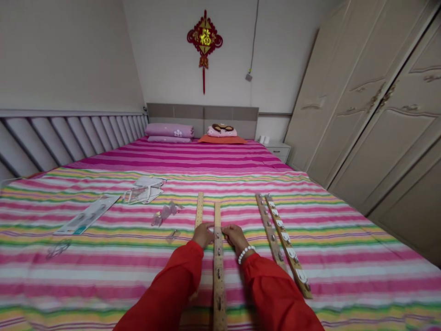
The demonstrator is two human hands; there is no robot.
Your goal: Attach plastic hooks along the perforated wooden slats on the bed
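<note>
A long narrow wooden strip (217,212) lies lengthwise in front of me, with several small metal hooks (218,273) along its nearer part. My left hand (204,235) pinches its left edge, close to the farthest hook. From the other side, my right hand (235,236), with a white bead bracelet (246,253) at the wrist, grips the right edge with bent fingers. Whether the fingertips also hold a small piece is too fine to see. Just left lies another strip with holes (200,206), partly hidden by my left hand and sleeve.
To the right lie a strip with metal hooks (268,225) and one with white hooks (285,236). On the left are small plastic packets (167,214), a small clear bag (173,236), flat packaging (144,189), a long pack (87,216) and thin rings (59,248). Striped bedding (131,285) lies beneath.
</note>
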